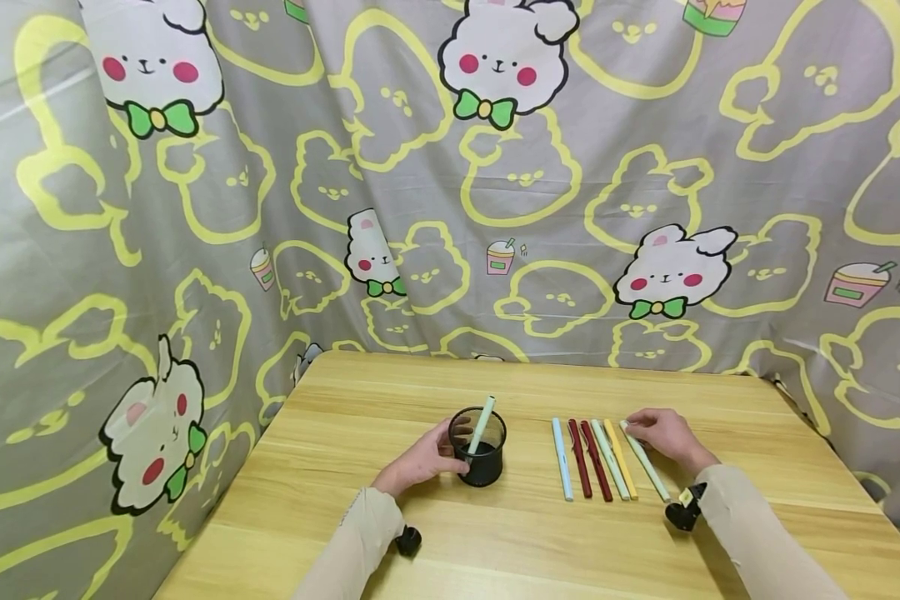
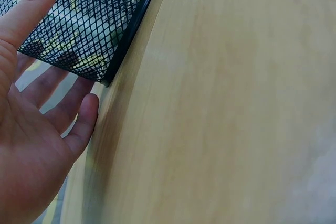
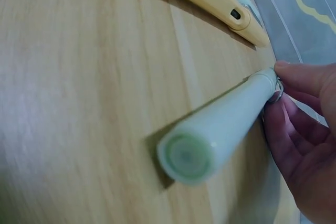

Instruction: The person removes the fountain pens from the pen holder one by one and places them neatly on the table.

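A black mesh pen cup (image 1: 480,462) stands mid-table with one pale green pen (image 1: 483,423) leaning in it. My left hand (image 1: 444,454) grips the cup's left side; in the left wrist view the thumb (image 2: 29,11) lies on the mesh (image 2: 84,24) and the fingers (image 2: 79,121) curl behind it. To the right, several pens lie side by side: light blue (image 1: 562,460), two dark red (image 1: 587,460), pale green (image 1: 610,460), yellow (image 1: 621,460). My right hand (image 1: 637,429) pinches the far end of the outermost pale green pen (image 1: 647,464), which lies on the wood (image 3: 220,129) with fingertips (image 3: 296,80) at its tip.
The wooden table (image 1: 525,550) is hemmed in at the back and both sides by a grey cartoon-rabbit curtain (image 1: 450,208). Small black cameras sit at each wrist (image 1: 408,540) (image 1: 685,508). Bare wood lies in front of the cup and pens.
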{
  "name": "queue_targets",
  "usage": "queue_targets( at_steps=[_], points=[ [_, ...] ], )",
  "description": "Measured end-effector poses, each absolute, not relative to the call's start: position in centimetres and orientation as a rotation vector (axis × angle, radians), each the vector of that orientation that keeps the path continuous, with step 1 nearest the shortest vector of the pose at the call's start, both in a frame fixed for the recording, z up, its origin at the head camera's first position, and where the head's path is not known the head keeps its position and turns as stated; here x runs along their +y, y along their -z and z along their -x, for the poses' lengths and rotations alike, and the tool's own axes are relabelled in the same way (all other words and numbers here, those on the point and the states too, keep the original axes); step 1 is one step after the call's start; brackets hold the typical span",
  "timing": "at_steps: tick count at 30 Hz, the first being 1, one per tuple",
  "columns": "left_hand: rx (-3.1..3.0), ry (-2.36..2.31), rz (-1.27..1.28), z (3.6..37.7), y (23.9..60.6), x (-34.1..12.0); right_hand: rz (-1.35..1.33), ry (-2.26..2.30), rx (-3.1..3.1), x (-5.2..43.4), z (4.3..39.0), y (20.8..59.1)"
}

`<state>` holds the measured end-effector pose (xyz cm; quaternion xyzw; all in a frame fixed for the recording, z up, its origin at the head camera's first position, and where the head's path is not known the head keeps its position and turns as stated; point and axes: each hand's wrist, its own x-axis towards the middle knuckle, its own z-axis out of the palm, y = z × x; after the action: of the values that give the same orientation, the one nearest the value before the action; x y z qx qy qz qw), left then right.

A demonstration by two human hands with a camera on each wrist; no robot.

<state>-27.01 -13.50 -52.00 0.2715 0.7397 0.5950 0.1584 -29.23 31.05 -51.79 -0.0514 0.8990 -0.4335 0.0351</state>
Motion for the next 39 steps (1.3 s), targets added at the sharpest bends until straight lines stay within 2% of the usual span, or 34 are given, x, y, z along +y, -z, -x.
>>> queue_targets(
  at_steps=[20, 25, 32, 39],
  points=[
    [2.124, -1.679, -0.769, 27.1, 52.1, -13.5, 0.172, 1.447, 2.660, 31.0, 29.6, 52.3],
    [2.097, -1.694, -0.752, 26.3, 50.5, -13.3, 0.156, 1.480, 2.643, 30.9, 29.6, 52.4],
    [2.125, -1.690, -0.770, 27.1, 52.2, -13.5, 0.177, 1.470, 2.648, 30.9, 29.5, 52.2],
    [2.138, -1.689, -0.838, 27.0, 52.3, -13.7, 0.158, 1.459, 2.651, 31.1, 29.7, 52.6]
  ],
)
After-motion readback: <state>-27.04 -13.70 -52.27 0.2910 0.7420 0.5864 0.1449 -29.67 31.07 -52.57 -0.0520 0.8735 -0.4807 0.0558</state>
